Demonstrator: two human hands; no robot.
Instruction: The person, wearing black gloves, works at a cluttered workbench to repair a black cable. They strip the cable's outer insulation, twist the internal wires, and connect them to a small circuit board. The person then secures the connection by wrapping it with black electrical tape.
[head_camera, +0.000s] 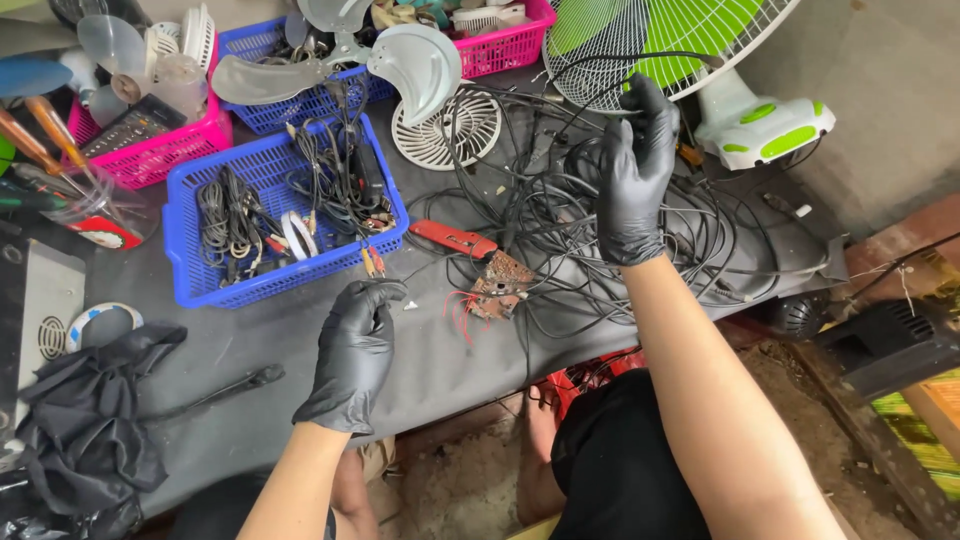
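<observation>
Right hand: my right hand (635, 170) is raised over the worktop (300, 350), fingers closed on a black cable (610, 65) from the tangled wires (600, 240).
Left hand: my left hand (355, 350) pinches a thin wire end by the blue basket (190, 250).
Risk: I judge pulling could snag the tangle and drag the circuit board (500, 285) or red tool (452, 238) off the edge.

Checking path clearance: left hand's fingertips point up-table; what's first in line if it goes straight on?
Probably the front wall of the blue basket of coiled cables, just beyond the left hand; depth is unclear.
</observation>
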